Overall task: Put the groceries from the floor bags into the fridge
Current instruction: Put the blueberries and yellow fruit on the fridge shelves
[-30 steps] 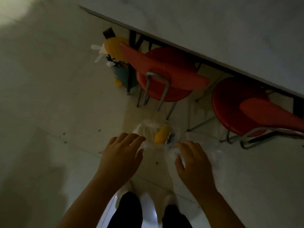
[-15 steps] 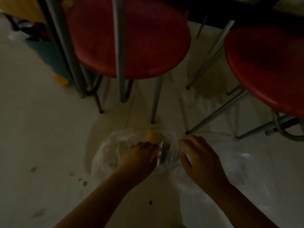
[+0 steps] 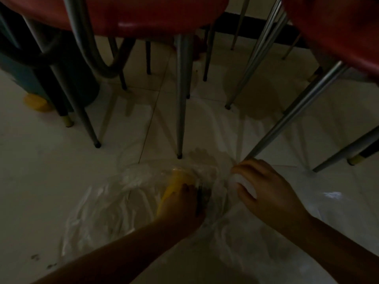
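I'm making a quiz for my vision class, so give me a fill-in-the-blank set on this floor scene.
1. The left hand reaches into a clear plastic bag and touches a ____ item.
2. The right hand grips a ____ object.
3. The chair seats above are ____.
4. The bag lies on the tiled ____.

Missing words: yellow; white; red; floor

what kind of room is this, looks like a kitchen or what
Probably a home dining or kitchen area, seen at floor level: red-seated chairs on metal legs stand on a pale tiled floor, and thin plastic grocery bags lie there. No fridge is in view.
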